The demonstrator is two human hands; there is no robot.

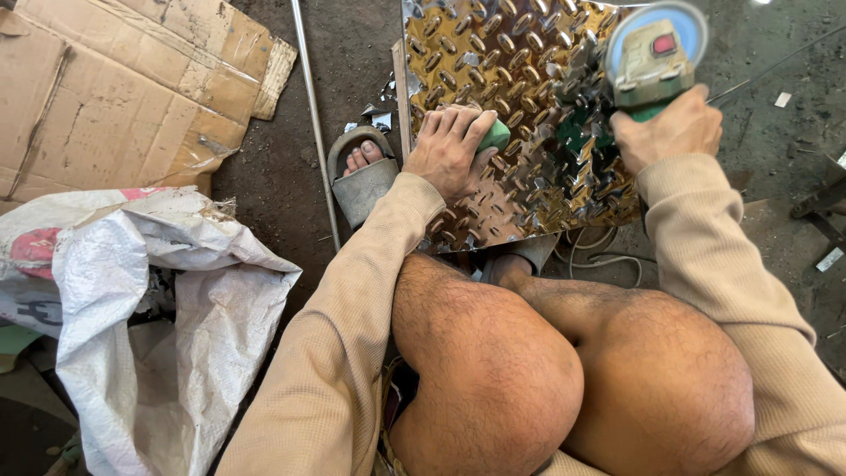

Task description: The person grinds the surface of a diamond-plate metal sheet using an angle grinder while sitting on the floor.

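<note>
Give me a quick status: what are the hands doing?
Left hand flat on the plate, over a green handle. Right hand gripping the grinder above the plate. Cable loops under the plate's near edge; sandalled foot beside it.
</note>
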